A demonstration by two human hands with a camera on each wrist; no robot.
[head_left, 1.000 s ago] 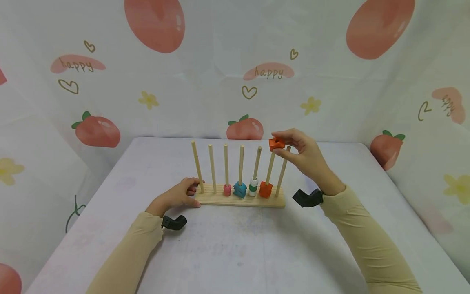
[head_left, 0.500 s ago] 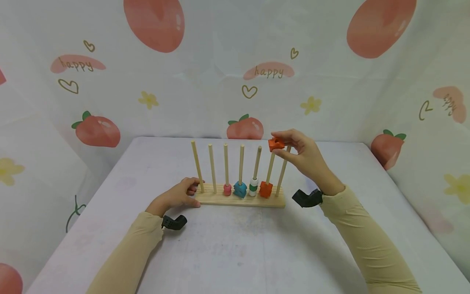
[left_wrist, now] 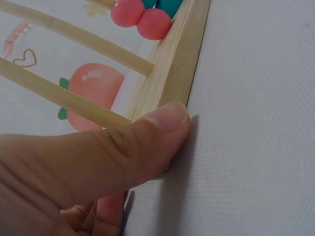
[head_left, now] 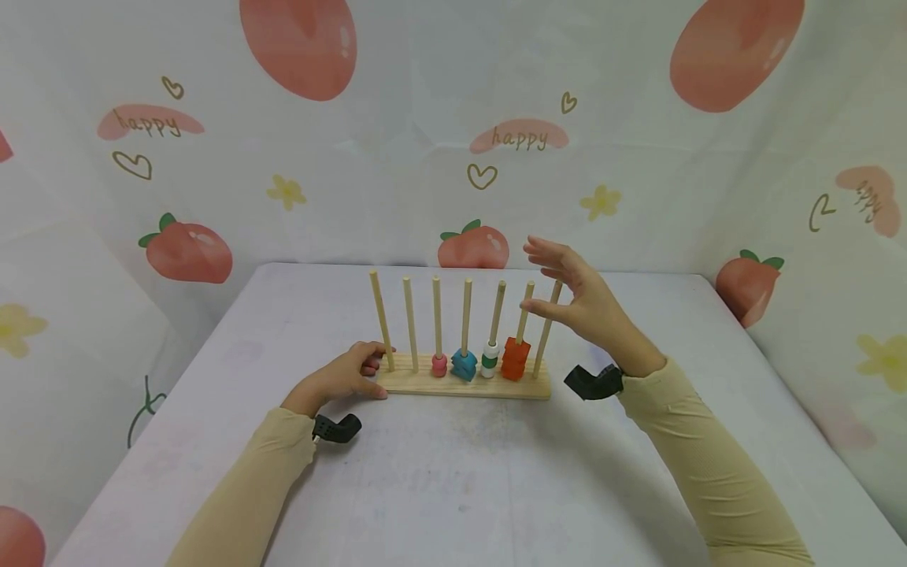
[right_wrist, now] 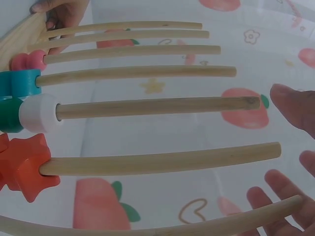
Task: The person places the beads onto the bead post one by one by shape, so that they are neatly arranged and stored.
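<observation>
A wooden peg board (head_left: 418,384) with a row of upright pegs stands on the table. My left hand (head_left: 345,372) grips its left end, thumb (left_wrist: 165,118) on the front edge and fingers behind. Above the right end, my right hand (head_left: 577,295) has its thumb and fingers spread apart, holding nothing, close to the tops of the last two pegs. Orange star beads (head_left: 515,359) sit stacked low on the second peg from the right. Left of them are white and green beads (head_left: 489,360), blue beads (head_left: 464,365) and pink beads (head_left: 439,365), each on its own peg.
The two leftmost pegs (head_left: 381,319) and the rightmost peg (head_left: 546,335) carry no beads. A white cloth covers the table (head_left: 453,480), and a printed curtain (head_left: 397,181) rises behind it. A black wrist camera (head_left: 594,383) juts out beneath the right wrist.
My right hand has let go of the orange star bead and spread its fingers. That bead has dropped down the peg onto the orange one below. The left hand has stayed in place.
</observation>
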